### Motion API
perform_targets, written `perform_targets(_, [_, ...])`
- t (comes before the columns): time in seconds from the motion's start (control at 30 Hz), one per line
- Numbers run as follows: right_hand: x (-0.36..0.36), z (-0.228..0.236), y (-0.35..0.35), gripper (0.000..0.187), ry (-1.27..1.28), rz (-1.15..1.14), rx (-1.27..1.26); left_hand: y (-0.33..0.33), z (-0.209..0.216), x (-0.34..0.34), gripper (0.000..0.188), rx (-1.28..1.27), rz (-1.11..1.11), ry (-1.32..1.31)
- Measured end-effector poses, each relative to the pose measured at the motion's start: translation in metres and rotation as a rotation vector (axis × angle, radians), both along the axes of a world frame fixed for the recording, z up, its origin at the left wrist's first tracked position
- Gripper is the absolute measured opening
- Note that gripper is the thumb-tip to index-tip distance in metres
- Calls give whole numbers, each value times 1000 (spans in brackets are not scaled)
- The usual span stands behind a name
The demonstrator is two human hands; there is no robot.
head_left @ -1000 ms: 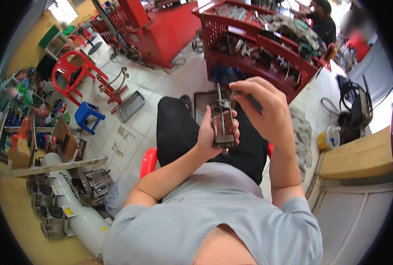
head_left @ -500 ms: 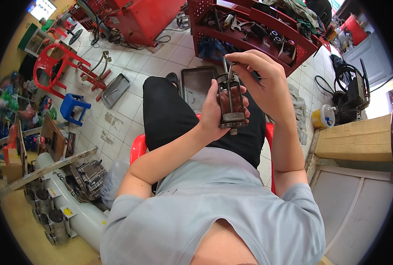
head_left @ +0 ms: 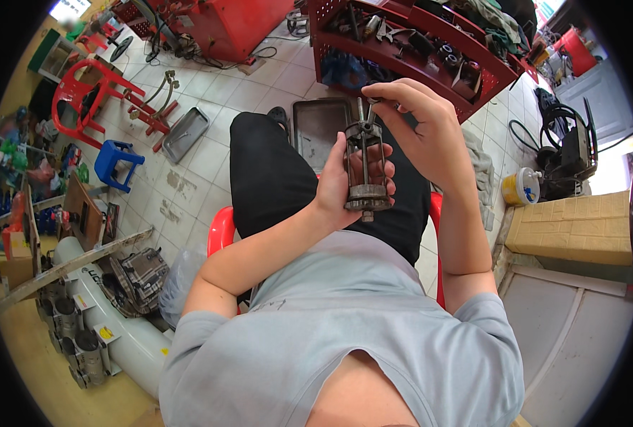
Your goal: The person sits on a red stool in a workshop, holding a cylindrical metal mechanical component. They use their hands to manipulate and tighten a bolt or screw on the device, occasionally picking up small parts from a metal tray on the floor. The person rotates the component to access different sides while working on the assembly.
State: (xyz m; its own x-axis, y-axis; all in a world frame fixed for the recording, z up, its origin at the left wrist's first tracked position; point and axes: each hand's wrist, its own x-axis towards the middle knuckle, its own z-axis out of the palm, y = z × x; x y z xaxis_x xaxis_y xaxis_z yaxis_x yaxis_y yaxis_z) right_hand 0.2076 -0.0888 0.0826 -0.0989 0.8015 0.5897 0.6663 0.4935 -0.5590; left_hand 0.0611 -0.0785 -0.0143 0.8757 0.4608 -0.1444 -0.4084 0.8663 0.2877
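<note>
A person in a grey T-shirt (head_left: 345, 313) and black trousers (head_left: 270, 185) sits on a red plastic chair (head_left: 221, 231), working on a dark metal cage-like tool (head_left: 367, 192) above the lap. The left hand (head_left: 334, 179) grips the tool from its side, thumb along one edge and fingers (head_left: 389, 169) wrapped around the far side of its upright rods. The tool stands nearly upright in the grasp, its round base toward the wearer and a threaded rod (head_left: 361, 109) rising from its top. At that upper end, the right hand (head_left: 434, 135) pinches a short metal piece (head_left: 372, 110) between thumb and forefinger, just beside the rod. Beyond the knees, a dark rectangular tray (head_left: 298, 146) lies on the tiled floor (head_left: 206, 171), near a red cart (head_left: 323, 44) loaded with assorted tools and parts. To the left are a blue stool (head_left: 117, 160) and a smaller grey tray (head_left: 186, 135); to the right, a white bucket (head_left: 519, 188) with a yellow label stands near a yellowish ledge (head_left: 572, 231).
</note>
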Motion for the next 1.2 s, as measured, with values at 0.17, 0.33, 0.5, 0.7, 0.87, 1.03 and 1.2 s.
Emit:
perform_targets(0.17, [-3, -5, 1, 18, 13, 43, -35, 0, -2, -2, 59, -21, -3, -12])
perform_targets(0.33, [-3, -3, 1, 18, 20, 55, -69, 1, -1, -3, 58, -22, -2, -18])
perform_targets(0.5, [-1, -2, 1, 17, -5, 32, -69, 2, -5, -2, 71, -42, -5, -29])
perform_targets(0.7, [1, -3, 3, 22, -63, -22, -56, 1, -4, -2, 66, -24, -4, 9])
perform_targets(0.87, [0, -3, 4, 25, -88, -72, -78, 2, -5, -1, 71, -29, -5, -4])
perform_targets(1.03, [-3, 0, 0, 26, -62, -105, -61, 2, -6, -1, 71, -56, -21, 2])
perform_targets(1.2, [4, 0, -1, 23, -43, 42, -66, 3, -3, -2, 71, -27, -12, -3])
